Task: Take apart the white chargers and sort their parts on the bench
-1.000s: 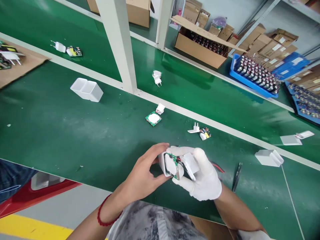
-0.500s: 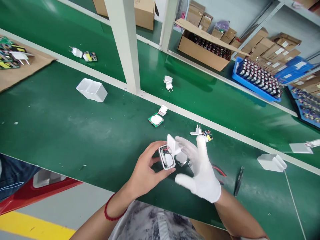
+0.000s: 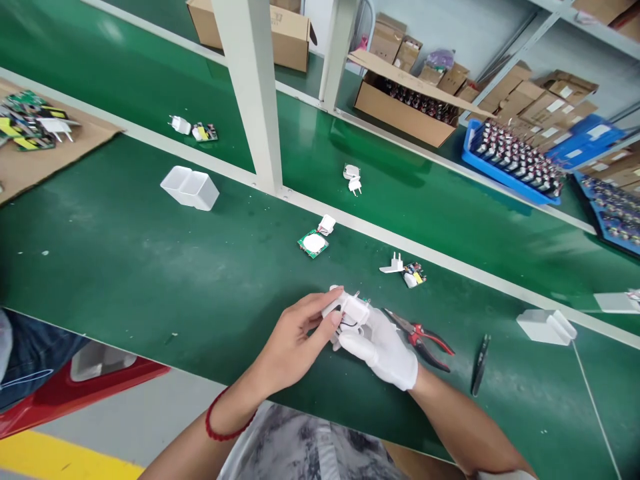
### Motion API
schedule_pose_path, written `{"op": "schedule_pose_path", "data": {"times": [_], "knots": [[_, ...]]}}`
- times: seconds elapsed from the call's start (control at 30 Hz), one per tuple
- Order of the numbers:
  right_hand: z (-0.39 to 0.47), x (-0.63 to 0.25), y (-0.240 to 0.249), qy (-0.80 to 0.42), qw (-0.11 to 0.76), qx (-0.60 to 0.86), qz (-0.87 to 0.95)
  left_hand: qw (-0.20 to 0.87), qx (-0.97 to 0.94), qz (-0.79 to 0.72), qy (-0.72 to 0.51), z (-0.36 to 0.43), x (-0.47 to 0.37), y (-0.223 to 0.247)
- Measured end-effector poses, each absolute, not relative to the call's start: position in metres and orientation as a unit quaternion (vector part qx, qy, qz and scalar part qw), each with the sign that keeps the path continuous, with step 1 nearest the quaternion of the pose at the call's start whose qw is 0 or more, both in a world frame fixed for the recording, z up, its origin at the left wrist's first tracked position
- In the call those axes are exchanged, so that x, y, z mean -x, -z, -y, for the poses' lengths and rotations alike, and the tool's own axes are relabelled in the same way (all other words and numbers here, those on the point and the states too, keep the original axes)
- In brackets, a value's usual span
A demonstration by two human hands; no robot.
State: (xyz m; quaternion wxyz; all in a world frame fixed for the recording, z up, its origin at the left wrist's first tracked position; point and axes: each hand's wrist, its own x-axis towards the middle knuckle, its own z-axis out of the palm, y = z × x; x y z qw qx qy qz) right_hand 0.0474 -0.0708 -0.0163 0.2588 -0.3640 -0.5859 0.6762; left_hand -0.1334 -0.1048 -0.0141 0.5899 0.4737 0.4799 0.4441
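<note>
My bare left hand is closed on a white plug charger, thumb and fingers on its plug cover. In a white glove, my right hand grips the same charger from the other side. The plug cover is off the housing, its pins pointing away from me, and a dark wire shows in the gap. My fingers hide much of the housing. Just right of the glove lie red-and-black pliers. Beyond my hands sit a green circuit board with a white disc and a small white plug part.
Black tweezers lie right of the pliers. A white plug cover and its board are ahead. White housings stand at left, another white case at right. A metal post rises from the bench. A blue tray holds several parts.
My right hand has come left and closed on the charger, uncovering the pliers. The charger has been turned, and its plug cover now lies over the housing's open side.
</note>
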Motion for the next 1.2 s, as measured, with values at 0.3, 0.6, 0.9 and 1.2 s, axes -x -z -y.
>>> {"op": "schedule_pose_path", "data": {"times": [0.3,0.6,0.9,1.2], "knots": [[0.071,-0.045,0.012,-0.662,0.268,0.363,0.598,0.587,-0.485,-0.476,-0.441,0.112,0.134,0.014],[0.072,-0.049,0.022,-0.604,0.265,0.378,0.650,0.592,-0.479,-0.453,-0.464,0.110,0.132,0.012],[0.066,-0.042,0.024,-0.708,0.266,0.344,0.556,0.555,-0.517,-0.508,-0.408,0.104,0.139,0.018],[0.073,-0.045,0.024,-0.670,0.328,0.398,0.534,0.461,-0.578,-0.509,-0.440,0.114,0.127,0.011]]}}
